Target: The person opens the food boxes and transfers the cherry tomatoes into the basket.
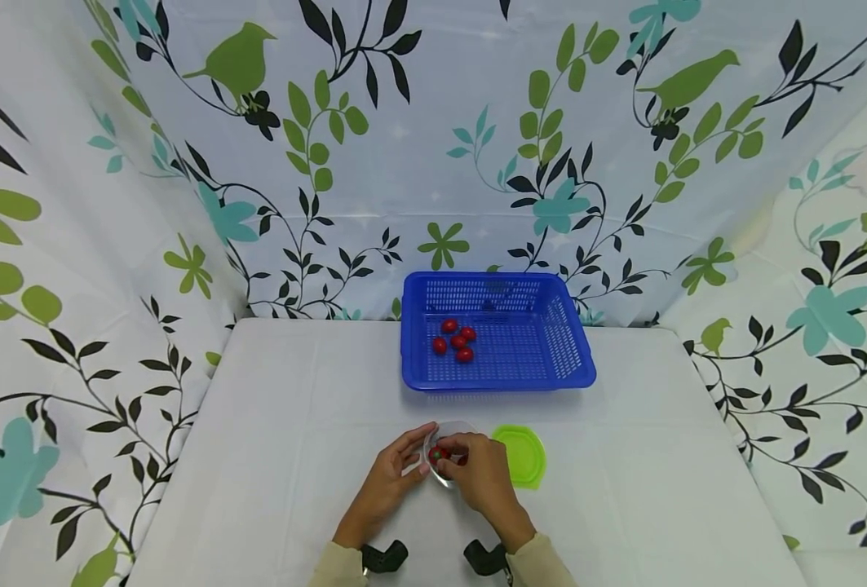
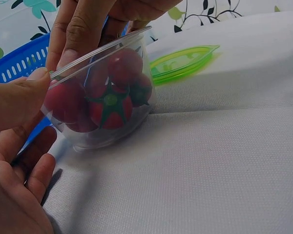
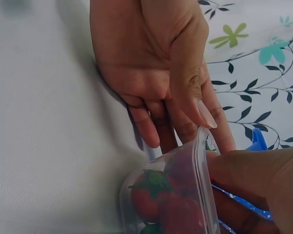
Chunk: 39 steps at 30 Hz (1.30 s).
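Head view: I find a clear plastic tub (image 1: 465, 426) on the white-covered table (image 1: 294, 391). At the tub's left side, the left hand (image 1: 392, 470) pinches the rim between thumb and forefinger, I judge to stop so light a vessel sliding. At its right side, the right hand (image 1: 484, 470) reaches over, thumb and forefinger pinching a red cherry tomato (image 1: 436, 453) at the tub's mouth. The green lid (image 1: 524, 456) lies just beside the tub, on the right, so the mouth stays uncovered. Beyond the tub stands the blue perforated basket (image 1: 499, 385), five loose cherry tomatoes (image 1: 458, 342) towards its left, in what I take to be easy reach.

Left wrist view: I see more tomatoes with green calyxes (image 2: 110, 100) inside the tub. The left hand's lower fingers (image 2: 41, 175) curve loosely below the rim, so thumb and forefinger seem to do the steadying.

Right wrist view: the left thumb (image 3: 193, 80) meets the tub's rim. The right fingertips are hidden beyond it; I cannot tell how firmly they grip.
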{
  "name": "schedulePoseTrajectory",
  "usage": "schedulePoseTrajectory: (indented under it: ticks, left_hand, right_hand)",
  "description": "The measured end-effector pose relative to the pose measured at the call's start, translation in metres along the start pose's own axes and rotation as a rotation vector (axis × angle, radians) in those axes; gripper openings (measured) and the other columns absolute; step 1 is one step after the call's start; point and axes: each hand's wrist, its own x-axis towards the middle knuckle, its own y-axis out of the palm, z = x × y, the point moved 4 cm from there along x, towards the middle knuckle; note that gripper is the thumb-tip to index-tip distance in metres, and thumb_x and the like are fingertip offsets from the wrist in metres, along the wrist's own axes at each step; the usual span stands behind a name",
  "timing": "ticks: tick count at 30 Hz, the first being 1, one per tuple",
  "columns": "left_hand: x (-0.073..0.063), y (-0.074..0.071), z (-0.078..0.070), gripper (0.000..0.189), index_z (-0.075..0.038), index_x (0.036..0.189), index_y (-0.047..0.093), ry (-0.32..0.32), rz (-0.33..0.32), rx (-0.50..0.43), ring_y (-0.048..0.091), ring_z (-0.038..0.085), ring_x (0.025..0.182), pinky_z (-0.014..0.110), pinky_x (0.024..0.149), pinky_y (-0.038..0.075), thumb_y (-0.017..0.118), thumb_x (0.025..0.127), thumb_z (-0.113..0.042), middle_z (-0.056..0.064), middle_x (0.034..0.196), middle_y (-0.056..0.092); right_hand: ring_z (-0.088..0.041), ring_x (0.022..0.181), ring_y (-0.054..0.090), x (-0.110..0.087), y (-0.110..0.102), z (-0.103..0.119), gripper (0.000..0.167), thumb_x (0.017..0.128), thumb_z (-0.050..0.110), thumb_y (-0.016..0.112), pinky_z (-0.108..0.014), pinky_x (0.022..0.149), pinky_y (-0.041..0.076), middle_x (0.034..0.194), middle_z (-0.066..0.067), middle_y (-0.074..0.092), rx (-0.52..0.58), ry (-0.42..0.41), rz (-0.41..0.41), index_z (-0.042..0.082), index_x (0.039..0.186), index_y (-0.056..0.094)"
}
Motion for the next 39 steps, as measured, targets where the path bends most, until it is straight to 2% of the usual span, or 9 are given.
schedulePoseTrajectory:
  ticks: [4,10,17,27,35,39]
  left_hand:
    - [-0.001,0.000,0.001,0.057,-0.020,0.161,0.046,0.004,-0.005,-0.009,0.034,0.017,0.160,0.021,0.119,0.036,0.064,0.107,-0.013,0.002,0.170,0.042]
    - [-0.002,0.001,0.000,0.057,-0.020,0.161,0.046,0.010,-0.002,-0.016,0.033,0.018,0.160,0.020,0.118,0.036,0.063,0.107,-0.012,0.002,0.170,0.041]
    - [-0.002,0.001,0.000,0.057,-0.020,0.161,0.046,0.020,-0.007,-0.001,0.032,0.021,0.161,0.020,0.118,0.036,0.062,0.107,-0.010,0.003,0.171,0.041]
    - [-0.001,0.001,0.000,0.057,-0.020,0.161,0.045,0.009,-0.004,0.002,0.034,0.020,0.160,0.020,0.118,0.036,0.064,0.107,-0.013,0.003,0.171,0.041]
    - [0.001,0.000,0.003,0.057,-0.019,0.161,0.046,0.034,0.007,0.021,0.037,0.014,0.157,0.019,0.117,0.037,0.063,0.107,-0.010,0.005,0.169,0.044]
    - [0.001,0.000,0.004,0.057,-0.020,0.161,0.046,0.026,0.007,0.033,0.038,0.011,0.157,0.018,0.117,0.037,0.062,0.107,-0.010,0.004,0.169,0.044]
  right_hand:
    - [-0.016,0.086,0.077,-0.001,0.000,-0.001,0.026,0.084,0.013,0.090,-0.028,0.072,0.060,0.102,-0.002,0.081,0.041,-0.019,0.014,0.011,0.109,0.082]
    - [-0.014,0.089,0.077,0.000,0.002,-0.002,0.027,0.083,0.017,0.092,-0.028,0.074,0.061,0.104,-0.002,0.080,0.064,0.021,0.032,0.013,0.108,0.082]
    - [-0.012,0.086,0.076,0.001,0.005,-0.003,0.025,0.082,0.015,0.093,-0.026,0.073,0.060,0.099,0.000,0.081,0.085,0.036,0.004,0.014,0.104,0.082]
    - [-0.012,0.086,0.076,-0.001,-0.001,-0.002,0.026,0.084,0.011,0.090,-0.026,0.074,0.060,0.095,0.002,0.080,0.102,0.029,-0.027,0.013,0.109,0.083]
    - [-0.022,0.097,0.077,-0.002,-0.015,0.002,0.023,0.087,0.010,0.087,-0.048,0.085,0.064,0.100,0.000,0.081,0.146,0.041,-0.052,0.016,0.109,0.083]
    - [-0.022,0.101,0.076,-0.002,-0.023,0.003,0.024,0.089,0.011,0.085,-0.050,0.089,0.063,0.104,0.000,0.082,0.173,0.054,-0.048,0.016,0.113,0.082]
